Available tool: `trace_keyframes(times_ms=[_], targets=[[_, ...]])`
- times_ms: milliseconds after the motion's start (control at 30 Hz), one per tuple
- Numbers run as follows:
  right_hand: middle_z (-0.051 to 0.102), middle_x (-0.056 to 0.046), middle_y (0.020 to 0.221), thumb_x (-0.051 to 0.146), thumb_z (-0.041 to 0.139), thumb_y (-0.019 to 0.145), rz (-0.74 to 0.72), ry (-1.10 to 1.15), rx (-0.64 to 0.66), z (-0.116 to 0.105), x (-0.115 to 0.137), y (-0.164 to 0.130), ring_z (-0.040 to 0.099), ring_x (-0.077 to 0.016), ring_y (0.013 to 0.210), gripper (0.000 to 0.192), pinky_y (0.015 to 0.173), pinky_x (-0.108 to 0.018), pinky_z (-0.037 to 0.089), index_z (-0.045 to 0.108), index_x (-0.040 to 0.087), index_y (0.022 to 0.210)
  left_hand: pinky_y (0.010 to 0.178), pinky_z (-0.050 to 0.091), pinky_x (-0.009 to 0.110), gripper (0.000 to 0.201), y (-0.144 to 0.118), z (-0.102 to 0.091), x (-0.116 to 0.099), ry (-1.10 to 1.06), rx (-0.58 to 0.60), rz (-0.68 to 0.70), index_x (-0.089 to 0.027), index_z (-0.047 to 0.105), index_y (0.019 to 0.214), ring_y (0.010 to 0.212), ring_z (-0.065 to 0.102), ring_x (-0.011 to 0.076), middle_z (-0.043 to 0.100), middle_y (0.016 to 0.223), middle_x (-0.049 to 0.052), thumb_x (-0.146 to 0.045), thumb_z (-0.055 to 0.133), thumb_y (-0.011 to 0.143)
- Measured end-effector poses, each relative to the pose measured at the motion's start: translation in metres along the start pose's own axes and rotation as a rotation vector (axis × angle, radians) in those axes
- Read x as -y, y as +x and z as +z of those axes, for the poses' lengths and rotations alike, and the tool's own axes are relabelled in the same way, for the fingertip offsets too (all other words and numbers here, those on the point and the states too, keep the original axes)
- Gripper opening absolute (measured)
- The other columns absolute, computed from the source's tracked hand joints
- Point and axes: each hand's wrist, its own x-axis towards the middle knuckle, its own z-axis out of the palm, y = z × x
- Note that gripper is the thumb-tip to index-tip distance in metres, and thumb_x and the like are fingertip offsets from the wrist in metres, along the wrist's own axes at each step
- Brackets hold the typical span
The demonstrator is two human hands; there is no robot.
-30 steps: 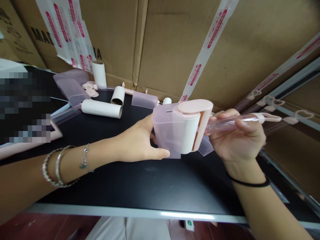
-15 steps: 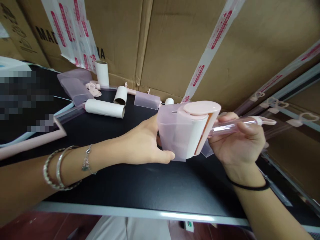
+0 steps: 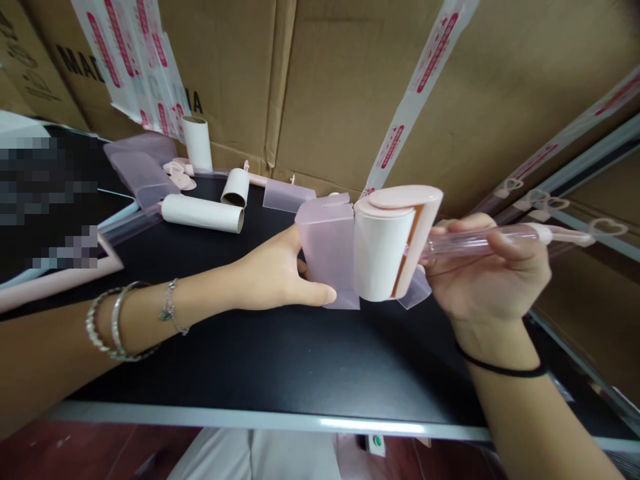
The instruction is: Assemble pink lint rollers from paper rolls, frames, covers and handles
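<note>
The see-through pink cover (image 3: 327, 257) has slid off the white roll (image 3: 383, 257). Before, it wrapped around the roll. Now it sits just beside the roll, on its left side, and the whole front of the roll shows. The left hand (image 3: 280, 280) has pulled the cover a little to the left. The right hand (image 3: 487, 270) has moved a bit to the right with the clear handle (image 3: 480, 240), and the roller now stands more upright.

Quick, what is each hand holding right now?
Left hand: closed on the translucent pink cover.
Right hand: closed on the lint roller's clear handle.
</note>
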Motion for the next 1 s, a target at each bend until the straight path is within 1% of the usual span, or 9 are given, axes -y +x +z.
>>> trace_keyframes(times_ms=[100, 267, 433, 533, 600, 667, 800, 900, 1000], targets=[[0.074, 0.003, 0.068, 0.028, 0.062, 0.067, -0.016, -0.023, 0.055, 0.001, -0.004, 0.0, 0.069, -0.019, 0.059, 0.012, 0.047, -0.031, 0.057, 0.074, 0.026, 0.067, 0.085, 0.056, 0.042, 0.07, 0.0, 0.0, 0.0, 0.096, 0.025, 0.015, -0.022, 0.049, 0.129, 0.101, 0.065, 0.0267, 0.066, 0.114, 0.007, -0.032, 0.075, 0.064], [0.075, 0.0, 0.073, 0.031, 0.065, 0.071, -0.049, -0.003, 0.156, -0.003, -0.009, 0.0, 0.071, -0.0209, 0.063, 0.012, 0.048, -0.035, 0.059, 0.074, 0.024, 0.071, 0.085, 0.054, 0.038, 0.066, 0.001, -0.001, 0.0, 0.231, 0.015, 0.064, -0.022, 0.052, 0.127, 0.1, 0.064, 0.0261, 0.067, 0.113, 0.005, -0.032, 0.073, 0.066], [0.074, -0.001, 0.073, 0.03, 0.063, 0.072, -0.049, -0.025, 0.14, -0.005, -0.009, 0.001, 0.07, -0.0199, 0.063, 0.013, 0.051, -0.034, 0.06, 0.074, 0.024, 0.072, 0.089, 0.053, 0.039, 0.069, -0.001, 0.0, 0.002, 0.25, 0.033, 0.114, -0.022, 0.049, 0.131, 0.104, 0.064, 0.027, 0.066, 0.118, 0.006, -0.03, 0.071, 0.067], [0.072, 0.001, 0.069, 0.031, 0.064, 0.069, -0.022, -0.001, 0.144, -0.005, -0.01, 0.002, 0.068, -0.0171, 0.058, 0.013, 0.048, -0.03, 0.058, 0.074, 0.023, 0.069, 0.094, 0.051, 0.039, 0.069, -0.003, 0.002, 0.0, 0.275, 0.026, 0.174, -0.021, 0.048, 0.132, 0.111, 0.061, 0.0281, 0.063, 0.125, 0.008, -0.027, 0.07, 0.067], [0.072, 0.001, 0.069, 0.032, 0.065, 0.068, -0.003, 0.015, 0.153, -0.004, -0.01, 0.002, 0.068, -0.0159, 0.059, 0.012, 0.046, -0.027, 0.057, 0.073, 0.023, 0.069, 0.094, 0.05, 0.039, 0.072, -0.004, 0.004, -0.002, 0.264, 0.021, 0.203, -0.02, 0.045, 0.134, 0.108, 0.062, 0.0267, 0.063, 0.125, 0.008, -0.025, 0.069, 0.067], [0.072, 0.0, 0.071, 0.032, 0.066, 0.069, -0.012, 0.008, 0.172, -0.003, -0.011, 0.0, 0.069, -0.0163, 0.061, 0.012, 0.049, -0.027, 0.058, 0.073, 0.023, 0.07, 0.09, 0.052, 0.038, 0.074, -0.005, 0.006, -0.003, 0.25, 0.012, 0.216, -0.02, 0.042, 0.136, 0.102, 0.064, 0.0247, 0.064, 0.122, 0.007, -0.024, 0.068, 0.067], [0.074, -0.001, 0.078, 0.034, 0.07, 0.072, -0.075, -0.016, 0.246, -0.003, -0.015, -0.003, 0.072, -0.0201, 0.072, 0.012, 0.062, -0.035, 0.062, 0.073, 0.024, 0.077, 0.089, 0.052, 0.038, 0.071, -0.005, 0.005, -0.002, 0.258, -0.009, 0.249, -0.022, 0.045, 0.134, 0.099, 0.064, 0.0247, 0.067, 0.113, 0.004, -0.02, 0.067, 0.067], [0.075, 0.0, 0.078, 0.032, 0.069, 0.072, -0.039, 0.006, 0.244, -0.002, -0.018, -0.002, 0.072, -0.0177, 0.071, 0.011, 0.062, -0.032, 0.063, 0.074, 0.023, 0.076, 0.093, 0.05, 0.04, 0.067, -0.003, 0.002, 0.002, 0.256, 0.007, 0.237, -0.02, 0.051, 0.13, 0.101, 0.064, 0.0266, 0.068, 0.106, 0.004, -0.021, 0.069, 0.065], [0.076, 0.0, 0.074, 0.033, 0.072, 0.069, 0.044, 0.027, 0.255, -0.002, -0.019, 0.001, 0.072, -0.0167, 0.064, 0.013, 0.055, -0.027, 0.061, 0.074, 0.021, 0.074, 0.096, 0.049, 0.043, 0.068, -0.001, 0.001, 0.006, 0.186, 0.029, 0.16, -0.017, 0.052, 0.127, 0.107, 0.062, 0.0292, 0.066, 0.114, 0.008, -0.023, 0.073, 0.063]])
